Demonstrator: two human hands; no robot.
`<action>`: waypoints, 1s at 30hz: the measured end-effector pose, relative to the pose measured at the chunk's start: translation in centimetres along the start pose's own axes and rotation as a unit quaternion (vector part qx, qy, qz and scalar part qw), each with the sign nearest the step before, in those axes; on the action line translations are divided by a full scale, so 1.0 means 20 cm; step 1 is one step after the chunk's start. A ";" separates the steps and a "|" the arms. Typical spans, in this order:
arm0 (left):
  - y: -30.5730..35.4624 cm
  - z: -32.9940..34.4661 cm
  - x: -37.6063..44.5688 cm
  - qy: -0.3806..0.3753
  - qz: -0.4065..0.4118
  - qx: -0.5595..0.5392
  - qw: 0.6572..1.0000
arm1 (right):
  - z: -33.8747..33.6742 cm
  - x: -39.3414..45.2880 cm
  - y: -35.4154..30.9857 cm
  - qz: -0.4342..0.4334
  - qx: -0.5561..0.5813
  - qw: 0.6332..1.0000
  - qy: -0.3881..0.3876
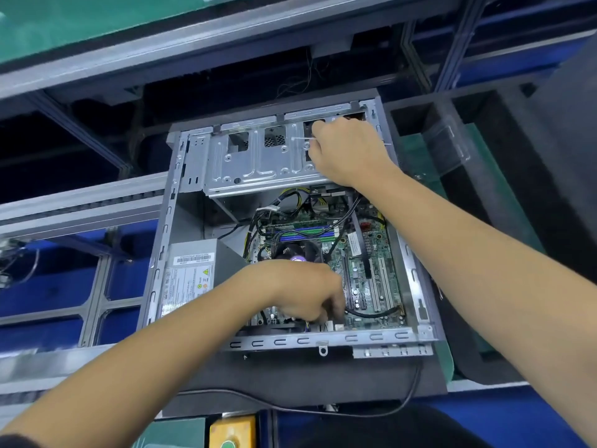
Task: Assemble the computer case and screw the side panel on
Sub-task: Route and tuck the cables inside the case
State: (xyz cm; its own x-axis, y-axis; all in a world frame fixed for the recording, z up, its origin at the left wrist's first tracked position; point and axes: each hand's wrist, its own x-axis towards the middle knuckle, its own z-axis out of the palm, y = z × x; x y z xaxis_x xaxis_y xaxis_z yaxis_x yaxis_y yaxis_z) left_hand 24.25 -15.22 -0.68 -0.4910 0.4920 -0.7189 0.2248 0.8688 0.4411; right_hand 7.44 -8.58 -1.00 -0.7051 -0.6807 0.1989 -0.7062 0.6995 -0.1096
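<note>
In the middle of the frame we see the open grey metal computer case (161, 253), lying on its side on a dark grey foam mat (307, 373) with its side panel off and its inside facing up. Inside, toward the lower right of the opening, sits the green motherboard (371, 270) with white expansion slots and blue and green memory slots; black cables cross above it. The silver power supply box (190, 273) with white labels fills the lower left of the case, and a bright stamped-metal drive cage (252, 163) spans the upper part.

Our left hand (300, 289) reaches down into the lower middle of the case, fingers curled down among the cables by the motherboard's near edge; we cannot tell whether it grips anything. Our right hand (349, 150) is at the upper right of the drive cage, fingers curled together round a thin white strip (300, 138) that sticks out to the left of the fist.

Around the mat, a black cable (387, 412) loops along the lower edge, a yellow box (232, 431) shows at the bottom, and a clear plastic tray (449, 147) lies at the upper right on the green-topped table (413, 153)
</note>
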 end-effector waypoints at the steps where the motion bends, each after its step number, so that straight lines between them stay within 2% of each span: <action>1: 0.01 0.00 0.00 -0.005 0.001 -0.002 1.000 | 0.00 0.00 0.00 -0.001 -0.004 1.000 0.001; 5: 0.03 0.00 -0.02 -0.012 -0.012 -0.016 1.000 | 0.01 -0.01 0.00 -0.011 -0.005 1.000 0.003; 10: 0.03 0.00 -0.04 0.019 -0.006 -0.026 0.999 | 0.00 -0.01 -0.01 -0.015 -0.028 0.999 0.007; 16: -0.09 -0.04 -0.11 -0.005 0.022 -0.046 0.999 | 0.00 -0.01 -0.02 -0.022 -0.066 0.998 0.009; 18: -0.14 -0.04 -0.13 0.022 0.045 -0.042 0.998 | -0.01 -0.01 -0.03 -0.028 -0.068 0.997 0.009; 21: -0.19 -0.02 -0.13 0.069 0.074 -0.001 0.995 | -0.02 -0.01 -0.09 -0.047 -0.044 0.998 0.022; 26: -0.21 0.00 -0.08 0.081 0.071 0.062 0.992 | -0.01 -0.05 -0.26 -0.113 0.051 0.992 0.034; 30: -0.19 0.02 -0.07 0.087 0.090 0.069 0.990 | 0.00 -0.11 -0.24 -0.100 0.091 0.989 0.065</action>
State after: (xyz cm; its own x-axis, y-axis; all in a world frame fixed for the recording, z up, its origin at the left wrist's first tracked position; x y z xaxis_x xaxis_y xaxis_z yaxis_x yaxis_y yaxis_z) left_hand 24.45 -19.19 -1.66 -0.5665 0.6334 -0.5272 0.4291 0.7729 0.4675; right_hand 12.38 -10.49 -0.97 -0.5439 -0.7597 0.3565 -0.8391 0.4945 -0.2264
